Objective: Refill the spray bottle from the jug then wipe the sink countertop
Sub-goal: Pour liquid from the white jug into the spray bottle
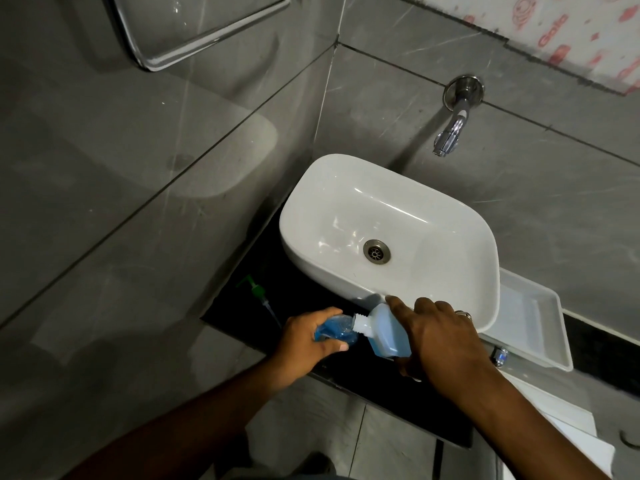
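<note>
From the head camera I look down on a black countertop [346, 386] set into a corner of grey tiled wall. My left hand [304, 344] is wrapped round the clear spray bottle [334, 329], fingers over the top and thumb underneath, so the grip is closed on it. The bottle is tipped on its side with its open mouth pointing right, and blue liquid shows inside it. My right hand [440, 337] is clamped over the jug [382, 332], fingers curled across its upper side with the forefinger stretched towards the sink; there is a ring on one finger. The jug is tilted, its white threaded neck touching the bottle's mouth, and its body looks pale blue with liquid. Both containers hang just above the counter's front part, just beside the near rim of the white sink [460, 216].

The green pump head [254, 289] with its dip tube lies on the counter to the left, apart from the bottle. A chrome tap [452, 128] juts from the wall above the basin. A white tray [550, 327] sits to the right, partly tucked under the sink's edge. A small shiny object [498, 355] lies near the tray's front; I cannot tell what it is.
</note>
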Motion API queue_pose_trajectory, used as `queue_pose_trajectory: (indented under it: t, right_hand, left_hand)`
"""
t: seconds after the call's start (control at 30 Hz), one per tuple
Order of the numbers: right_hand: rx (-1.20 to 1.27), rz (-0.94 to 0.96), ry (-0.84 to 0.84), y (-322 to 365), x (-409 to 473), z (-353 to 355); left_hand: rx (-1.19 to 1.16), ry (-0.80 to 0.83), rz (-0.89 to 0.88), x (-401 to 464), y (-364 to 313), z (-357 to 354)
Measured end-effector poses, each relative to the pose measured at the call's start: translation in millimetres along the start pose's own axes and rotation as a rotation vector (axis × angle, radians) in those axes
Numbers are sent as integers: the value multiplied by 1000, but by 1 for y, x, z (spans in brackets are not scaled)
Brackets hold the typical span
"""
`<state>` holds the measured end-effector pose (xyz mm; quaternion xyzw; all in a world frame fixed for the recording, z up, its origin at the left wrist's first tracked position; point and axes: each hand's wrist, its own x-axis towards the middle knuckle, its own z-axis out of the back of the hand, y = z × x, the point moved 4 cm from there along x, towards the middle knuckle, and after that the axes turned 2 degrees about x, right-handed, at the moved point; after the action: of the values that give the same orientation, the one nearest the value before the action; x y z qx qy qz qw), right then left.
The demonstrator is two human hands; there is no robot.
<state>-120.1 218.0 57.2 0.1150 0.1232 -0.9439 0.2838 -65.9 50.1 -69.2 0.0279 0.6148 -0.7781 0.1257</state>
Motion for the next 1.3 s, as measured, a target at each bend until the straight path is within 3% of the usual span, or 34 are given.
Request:
queue_pose_trajectory:
  t: [1.3]
  right_hand:
    - [-24,-22,17,2,3,4]
  left_hand:
    - [-17,-4,3,0,1,-1]
